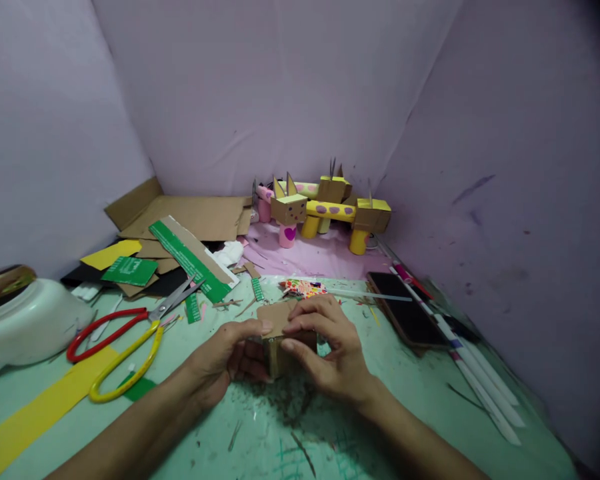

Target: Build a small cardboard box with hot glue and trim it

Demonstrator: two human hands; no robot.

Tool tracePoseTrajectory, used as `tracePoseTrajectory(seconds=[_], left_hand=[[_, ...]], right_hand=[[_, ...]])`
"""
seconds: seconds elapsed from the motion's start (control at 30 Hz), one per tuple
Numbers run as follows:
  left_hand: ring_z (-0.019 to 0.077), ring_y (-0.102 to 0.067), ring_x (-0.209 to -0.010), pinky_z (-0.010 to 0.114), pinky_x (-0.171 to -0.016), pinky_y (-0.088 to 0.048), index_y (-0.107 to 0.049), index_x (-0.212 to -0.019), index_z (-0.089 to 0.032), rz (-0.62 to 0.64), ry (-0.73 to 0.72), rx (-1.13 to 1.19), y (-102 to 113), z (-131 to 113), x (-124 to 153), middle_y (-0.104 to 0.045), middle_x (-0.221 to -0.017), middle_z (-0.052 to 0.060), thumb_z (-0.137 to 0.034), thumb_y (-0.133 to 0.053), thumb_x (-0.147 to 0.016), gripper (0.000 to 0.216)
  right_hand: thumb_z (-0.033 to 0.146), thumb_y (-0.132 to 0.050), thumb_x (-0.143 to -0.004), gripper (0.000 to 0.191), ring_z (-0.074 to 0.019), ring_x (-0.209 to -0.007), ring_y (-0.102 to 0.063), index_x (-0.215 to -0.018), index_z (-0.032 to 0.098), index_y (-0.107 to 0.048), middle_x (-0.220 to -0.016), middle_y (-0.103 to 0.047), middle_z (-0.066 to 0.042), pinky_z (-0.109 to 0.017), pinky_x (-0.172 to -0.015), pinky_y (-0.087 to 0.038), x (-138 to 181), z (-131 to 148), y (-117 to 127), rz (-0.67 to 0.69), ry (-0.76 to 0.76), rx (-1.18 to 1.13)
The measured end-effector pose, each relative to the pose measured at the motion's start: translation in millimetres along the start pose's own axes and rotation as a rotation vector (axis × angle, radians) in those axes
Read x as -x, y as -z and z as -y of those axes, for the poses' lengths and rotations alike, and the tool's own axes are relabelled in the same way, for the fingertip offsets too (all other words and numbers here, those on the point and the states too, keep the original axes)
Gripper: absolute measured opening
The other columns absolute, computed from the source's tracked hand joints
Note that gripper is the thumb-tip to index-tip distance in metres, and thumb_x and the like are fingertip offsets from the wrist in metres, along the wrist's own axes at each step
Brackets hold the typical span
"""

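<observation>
A small brown cardboard box [280,359] is between my two hands, low over the light green table. Around its left side my left hand [230,357] is closed, the thumb lying on the top edge. My right hand [330,340] grips the other side, with fingers on the flat top piece and the thumb on the front edge. The top piece overhangs the box a little; whether it is stuck down I cannot tell. Scissors [167,303] with one red and one yellow handle lie open to the left of my left hand.
Cardboard animals [293,210] stand at the back. Cardboard sheets [195,217], green scraps [130,270] and yellow paper [45,407] lie on the left near a white pot-like object [40,323]. A phone [405,310] and white sticks [485,387] are on the right. Walls close in both sides.
</observation>
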State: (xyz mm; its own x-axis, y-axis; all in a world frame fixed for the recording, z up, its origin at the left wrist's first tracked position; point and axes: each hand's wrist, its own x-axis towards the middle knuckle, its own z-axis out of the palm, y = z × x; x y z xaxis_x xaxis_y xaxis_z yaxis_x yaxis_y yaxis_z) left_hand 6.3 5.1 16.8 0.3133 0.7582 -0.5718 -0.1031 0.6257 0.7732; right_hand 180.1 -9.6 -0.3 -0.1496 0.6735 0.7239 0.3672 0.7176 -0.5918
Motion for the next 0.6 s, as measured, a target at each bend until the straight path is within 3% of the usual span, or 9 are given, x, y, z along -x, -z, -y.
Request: tracePoseTrajectory(seconds=[0.27,0.37,0.5,0.6], left_hand=[[0.0159,-0.06,-0.047,0.027,-0.053,-0.047,-0.066,-0.073,-0.012,0.005,0.007,-0.036,0,4,-3,-0.07,-0.056,0.005,-0.045,-0.071,-0.055,0.038],[0.0162,-0.06,-0.045,0.028,-0.054,-0.047,-0.066,-0.074,-0.012,0.002,0.039,-0.03,2,3,-4,-0.07,-0.056,0.006,-0.046,-0.071,-0.055,0.039],[0.017,-0.059,-0.042,0.026,-0.049,-0.043,-0.063,-0.072,-0.013,0.0,0.101,-0.014,5,1,-8,-0.069,-0.054,0.007,-0.049,-0.07,-0.055,0.04],[0.0169,-0.059,-0.04,0.027,-0.048,-0.043,-0.061,-0.071,-0.013,0.008,0.133,0.016,6,0,-9,-0.067,-0.053,0.004,-0.05,-0.07,-0.055,0.041]], right_hand=[[0.01,-0.066,-0.076,0.012,-0.0199,-0.077,-0.057,-0.079,0.021,-0.068,-0.077,-0.066,-0.003,-0.037,-0.07,-0.049,3,-2,0,-0.016,-0.025,0.017],[0.02,-0.067,-0.079,0.008,-0.0212,-0.08,-0.059,-0.087,0.022,-0.068,-0.084,-0.066,-0.005,-0.039,-0.072,-0.05,2,-3,4,0.057,0.037,0.041],[0.053,-0.072,-0.075,0.046,-0.0258,-0.09,-0.059,-0.106,0.02,-0.061,-0.099,-0.065,-0.01,-0.044,-0.079,-0.05,1,-6,12,0.211,0.135,0.099],[0.054,-0.072,-0.074,0.057,-0.0284,-0.095,-0.056,-0.115,0.017,-0.055,-0.105,-0.063,-0.014,-0.047,-0.081,-0.05,3,-9,13,0.277,0.205,0.191]])
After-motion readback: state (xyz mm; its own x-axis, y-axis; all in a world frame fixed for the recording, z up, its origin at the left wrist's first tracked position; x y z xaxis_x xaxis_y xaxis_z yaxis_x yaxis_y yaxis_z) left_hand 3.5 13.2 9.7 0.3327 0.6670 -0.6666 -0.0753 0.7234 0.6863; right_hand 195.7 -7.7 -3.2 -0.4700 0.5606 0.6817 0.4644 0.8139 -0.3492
